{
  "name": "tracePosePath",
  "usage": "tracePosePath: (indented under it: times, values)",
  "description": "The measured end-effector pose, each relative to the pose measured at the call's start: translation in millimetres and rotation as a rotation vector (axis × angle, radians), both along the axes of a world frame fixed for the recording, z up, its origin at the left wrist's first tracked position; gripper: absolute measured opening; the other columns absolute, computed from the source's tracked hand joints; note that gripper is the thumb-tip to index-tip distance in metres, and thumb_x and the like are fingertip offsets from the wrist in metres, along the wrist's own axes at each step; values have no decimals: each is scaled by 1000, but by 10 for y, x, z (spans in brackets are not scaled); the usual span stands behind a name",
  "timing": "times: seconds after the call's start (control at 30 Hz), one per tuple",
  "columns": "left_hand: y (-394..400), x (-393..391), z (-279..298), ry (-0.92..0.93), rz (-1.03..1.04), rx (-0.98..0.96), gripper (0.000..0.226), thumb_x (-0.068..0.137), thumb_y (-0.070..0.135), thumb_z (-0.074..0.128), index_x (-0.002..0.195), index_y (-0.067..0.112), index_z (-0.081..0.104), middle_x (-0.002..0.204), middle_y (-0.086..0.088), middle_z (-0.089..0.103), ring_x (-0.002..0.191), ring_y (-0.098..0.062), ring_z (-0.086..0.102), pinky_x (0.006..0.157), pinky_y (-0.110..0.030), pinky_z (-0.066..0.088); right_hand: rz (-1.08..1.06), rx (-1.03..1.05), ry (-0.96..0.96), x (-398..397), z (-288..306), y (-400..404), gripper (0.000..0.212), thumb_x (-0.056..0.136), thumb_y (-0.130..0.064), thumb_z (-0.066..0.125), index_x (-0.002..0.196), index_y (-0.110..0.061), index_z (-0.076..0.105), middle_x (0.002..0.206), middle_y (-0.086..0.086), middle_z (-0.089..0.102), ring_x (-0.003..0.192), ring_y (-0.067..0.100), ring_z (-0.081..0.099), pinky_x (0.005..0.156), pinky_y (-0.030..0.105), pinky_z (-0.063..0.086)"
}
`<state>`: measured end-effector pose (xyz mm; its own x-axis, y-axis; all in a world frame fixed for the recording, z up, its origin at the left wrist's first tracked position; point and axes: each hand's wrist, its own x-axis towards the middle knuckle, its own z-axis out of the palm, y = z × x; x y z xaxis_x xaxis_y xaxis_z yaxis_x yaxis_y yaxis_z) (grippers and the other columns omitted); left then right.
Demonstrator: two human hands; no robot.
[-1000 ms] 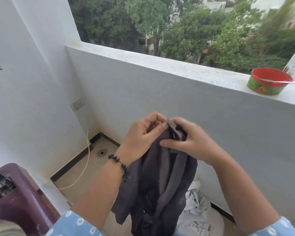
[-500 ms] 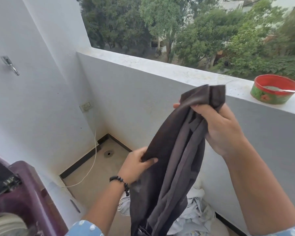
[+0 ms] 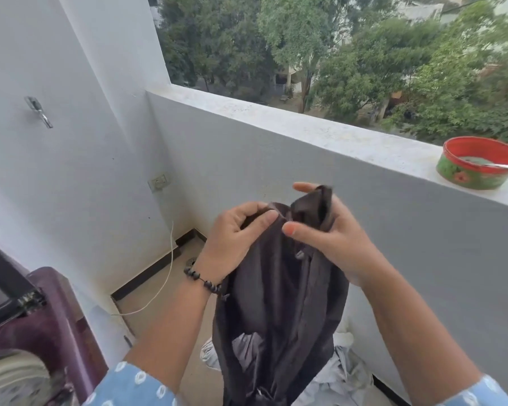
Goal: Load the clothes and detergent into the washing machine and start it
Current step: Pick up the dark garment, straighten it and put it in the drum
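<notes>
A dark grey garment point(image 3: 279, 303) hangs in front of me, held up at its top edge by both hands. My left hand point(image 3: 235, 238), with a beaded bracelet at the wrist, pinches the fabric on the left. My right hand point(image 3: 329, 235) grips a bunched fold just beside it. The purple top-loading washing machine point(image 3: 50, 315) stands at the lower left with its lid raised and some cloth visible inside. A pile of pale clothes point(image 3: 343, 376) lies on the floor under the garment.
A red and green tub point(image 3: 478, 162) with a spoon in it sits on the balcony ledge point(image 3: 276, 115) at right. A wall socket point(image 3: 158, 182) with a white cord, a tap point(image 3: 38, 111) and a floor drain point(image 3: 190, 261) are on the left.
My right hand came down from ledge height and my left hand rose from lower on the fabric, so both now meet at the garment's top. The view shifted right.
</notes>
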<state>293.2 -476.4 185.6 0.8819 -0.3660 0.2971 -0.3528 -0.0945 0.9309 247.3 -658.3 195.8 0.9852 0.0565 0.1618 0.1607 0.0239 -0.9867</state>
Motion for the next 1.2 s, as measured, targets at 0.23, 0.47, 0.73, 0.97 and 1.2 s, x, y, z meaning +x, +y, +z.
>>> tracePosePath:
  times: [0.23, 0.47, 0.73, 0.97, 1.2]
  values:
    - [-16, -56, 46, -14, -101, 61, 23, 79, 35, 75, 98, 24, 68, 94, -18, 69, 82, -19, 65, 80, -41, 54, 58, -74, 12, 43, -143, 1, 16, 85, -5, 73, 99, 3, 69, 96, 15, 72, 90, 25, 69, 84, 38, 54]
    - [116, -16, -575, 110, 11, 279, 37, 77, 37, 76, 110, 22, 66, 102, 1, 73, 99, -22, 67, 90, -51, 53, -32, 314, -65, 3, 150, -158, 14, 75, -15, 66, 88, -12, 69, 83, 1, 73, 83, 17, 70, 77, 31, 56]
    - [300, 83, -959, 209, 124, 319, 33, 79, 54, 60, 91, 25, 70, 91, -4, 74, 90, -26, 69, 86, -54, 53, -220, 412, -125, 19, 328, -346, 14, 94, -3, 54, 88, -11, 65, 76, -6, 73, 74, 10, 70, 67, 26, 56]
    - [-44, 181, -255, 18, 88, 55, 13, 87, 27, 58, 82, 32, 69, 77, 8, 68, 76, -8, 57, 72, -27, 43, 17, 144, -50, 136, -40, -205, 58, 85, -7, 69, 136, -25, 47, 106, 11, 65, 99, 19, 65, 86, 28, 53]
    - [-226, 134, 1, -65, 3, 65, 9, 79, 34, 69, 85, 30, 64, 70, 3, 65, 65, -14, 58, 65, -31, 47, 184, -52, -9, 159, -272, 9, 38, 86, 3, 67, 122, -4, 59, 117, 10, 71, 113, 22, 65, 92, 33, 53]
